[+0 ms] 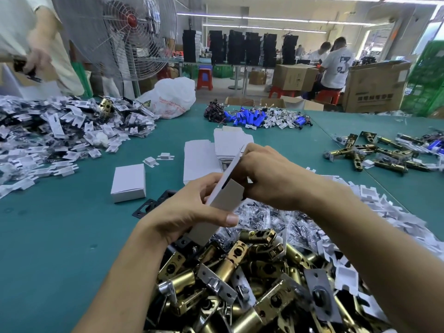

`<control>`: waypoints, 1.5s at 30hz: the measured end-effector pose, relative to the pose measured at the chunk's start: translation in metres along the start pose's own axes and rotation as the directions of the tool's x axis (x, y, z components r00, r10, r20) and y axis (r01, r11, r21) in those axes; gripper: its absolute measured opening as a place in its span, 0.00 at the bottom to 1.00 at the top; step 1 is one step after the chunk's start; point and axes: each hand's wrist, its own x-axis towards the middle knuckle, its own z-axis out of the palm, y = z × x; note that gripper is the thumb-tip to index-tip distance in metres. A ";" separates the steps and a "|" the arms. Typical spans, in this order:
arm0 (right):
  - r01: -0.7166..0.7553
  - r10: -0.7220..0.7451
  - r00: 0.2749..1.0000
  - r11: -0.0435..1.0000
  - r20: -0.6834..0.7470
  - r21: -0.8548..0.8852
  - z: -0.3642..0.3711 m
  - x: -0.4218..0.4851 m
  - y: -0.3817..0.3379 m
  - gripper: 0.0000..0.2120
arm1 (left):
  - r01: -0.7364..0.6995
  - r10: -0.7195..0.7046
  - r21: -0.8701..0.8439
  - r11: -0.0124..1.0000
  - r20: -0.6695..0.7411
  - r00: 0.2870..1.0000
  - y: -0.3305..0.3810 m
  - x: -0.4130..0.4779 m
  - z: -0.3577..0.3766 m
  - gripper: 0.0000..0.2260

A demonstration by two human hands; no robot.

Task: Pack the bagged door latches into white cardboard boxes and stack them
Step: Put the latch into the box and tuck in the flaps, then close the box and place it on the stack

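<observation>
Both hands hold one partly folded white cardboard box (pixel 227 188) in the air above the near half of the green worktop (pixel 60 236). The left hand (pixel 189 212) has its grip closed on the box's lower end, with the thumb laid across the front panel and the fingers behind. The right hand (pixel 269 174) has its grip curled round the upper end, and the box tilts up and away between them.

A heap of brass door latches (pixel 240 280) lies directly under the hands at the near edge. Small clear bags of dark screws (pixel 269 217) lie just beyond it. A closed white box (pixel 128 182) sits on the worktop to the left of the hands, and two black strike plates (pixel 149 205) lie between it and the heap. Flat box blanks (pixel 204 159) lie behind the hands, toward the middle.

A wide pile of white plastic inserts (pixel 48 140) runs along the left edge. More latches (pixel 360 152) lie near the right edge, and blue battery packs (pixel 249 116) lie toward the far edge.
</observation>
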 end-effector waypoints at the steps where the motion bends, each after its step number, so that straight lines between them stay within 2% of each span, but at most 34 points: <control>1: 0.031 -0.026 0.997 0.997 -0.072 0.070 0.002 -0.002 0.002 0.08 | 0.004 -0.004 -0.012 1.000 0.000 1.000 0.000 0.000 0.000 0.33; 3: 0.081 -0.006 0.953 0.969 -0.303 0.234 0.005 -0.009 0.007 0.06 | -0.005 0.005 -0.025 1.000 0.001 1.000 0.000 -0.001 -0.002 0.29; 4: 0.062 0.080 0.912 0.943 -0.401 0.328 0.007 -0.013 0.012 0.05 | -0.010 0.010 -0.028 1.000 -0.001 1.000 0.001 -0.001 -0.003 0.27; 5: 0.022 0.190 0.872 0.906 -0.451 0.423 0.011 -0.016 0.017 0.04 | -0.013 0.012 -0.036 0.999 -0.012 1.000 0.001 -0.002 -0.003 0.26; 6: -0.049 0.291 0.850 0.874 -0.440 0.484 0.014 -0.020 0.024 0.03 | -0.015 0.013 -0.052 0.999 -0.033 0.999 0.002 -0.002 -0.002 0.25; 7: -0.165 0.357 0.863 0.867 -0.357 0.470 0.018 -0.022 0.032 0.01 | -0.016 0.011 -0.079 0.997 -0.058 0.998 0.002 -0.002 -0.002 0.25; 9: -0.396 0.413 0.911 0.886 -0.020 0.241 0.030 -0.028 0.040 0.07 | -0.022 0.010 -0.125 0.992 -0.090 0.996 0.002 -0.003 0.000 0.25; 10: -0.446 0.427 0.892 0.886 0.149 0.128 0.037 -0.030 0.042 0.14 | -0.026 0.014 -0.136 0.990 -0.085 0.996 0.002 -0.003 0.001 0.26; 11: -0.461 0.436 0.862 0.887 0.259 0.042 0.043 -0.031 0.042 0.21 | -0.026 0.015 -0.151 0.988 -0.072 0.997 0.002 -0.004 0.002 0.28; 13: -0.438 0.437 0.851 0.896 0.291 -0.065 0.052 -0.030 0.040 0.26 | -0.020 0.010 -0.217 0.976 -0.044 0.999 0.001 -0.005 0.002 0.31; 15: -0.412 0.419 0.871 0.907 0.256 -0.080 0.054 -0.027 0.037 0.22 | -0.013 0.007 -0.307 0.952 -0.021 1.000 0.000 -0.005 0.002 0.28; 17: -0.398 0.398 0.889 0.916 0.225 -0.047 0.052 -0.026 0.036 0.14 | -0.018 0.021 -0.360 0.933 0.004 1.000 0.000 -0.005 0.003 0.26; 18: -0.381 0.382 0.901 0.923 0.207 -0.043 0.051 -0.027 0.037 0.10 | -0.031 0.036 -0.361 0.932 0.008 0.999 0.000 -0.005 0.002 0.29; 20: -0.370 0.359 0.916 0.929 0.178 0.030 0.045 -0.029 0.039 0.06 | -0.051 0.058 -0.333 0.942 0.009 0.998 -0.001 -0.004 0.002 0.44; 21: -0.378 0.362 0.921 0.920 0.144 0.103 0.038 -0.030 0.040 0.06 | -0.059 0.066 -0.318 0.946 0.010 0.998 -0.001 -0.004 0.003 0.49; 23: -0.339 0.366 0.930 0.889 -0.034 0.308 0.020 -0.030 0.039 0.06 | -0.064 0.072 -0.303 0.951 0.016 0.997 -0.002 -0.004 0.003 0.50; 24: -0.259 0.358 0.917 0.869 -0.174 0.422 0.010 -0.030 0.036 0.06 | -0.055 0.064 -0.296 0.954 0.022 0.998 -0.001 -0.004 0.003 0.49; 26: -0.004 0.317 0.840 0.816 -0.440 0.579 -0.010 -0.029 0.027 0.06 | -0.025 0.035 -0.280 0.960 0.030 0.999 -0.001 -0.005 0.005 0.47; 28: 0.186 0.240 0.785 0.789 -0.572 0.585 -0.022 -0.024 0.015 0.08 | -0.003 0.014 -0.264 0.965 0.038 0.999 -0.002 -0.004 0.006 0.41; 29: 0.206 0.193 0.786 0.813 -0.587 0.544 -0.024 -0.021 0.008 0.08 | 0.004 0.008 -0.255 0.967 0.047 0.999 -0.002 -0.004 0.007 0.38; 32: 0.146 0.111 0.862 0.881 -0.495 0.450 -0.015 -0.009 -0.008 0.07 | 0.016 0.001 -0.242 0.970 0.069 0.998 -0.002 -0.004 0.009 0.39; 38: 0.055 0.110 0.960 0.829 -0.258 0.556 -0.008 -0.007 -0.015 0.05 | 0.001 0.004 -0.255 0.967 0.021 1.000 -0.001 -0.006 0.009 0.35; 39: 0.022 0.099 0.973 0.859 -0.208 0.512 -0.010 -0.009 -0.015 0.08 | 0.000 0.003 -0.264 0.965 0.010 1.000 -0.002 -0.005 0.009 0.33; 41: -0.013 0.058 0.992 0.936 -0.116 0.352 -0.011 -0.010 -0.015 0.20 | -0.011 0.013 -0.279 0.960 0.006 1.000 -0.003 -0.003 0.010 0.29; 43: -0.042 0.058 0.997 0.969 -0.060 0.242 -0.010 -0.013 -0.014 0.30 | -0.037 0.041 -0.294 0.955 0.007 0.999 -0.003 -0.001 0.009 0.24; 45: -0.051 0.078 0.993 0.965 -0.094 0.259 -0.008 -0.018 -0.011 0.30 | -0.066 0.070 -0.295 0.953 0.003 0.998 -0.003 0.001 0.008 0.22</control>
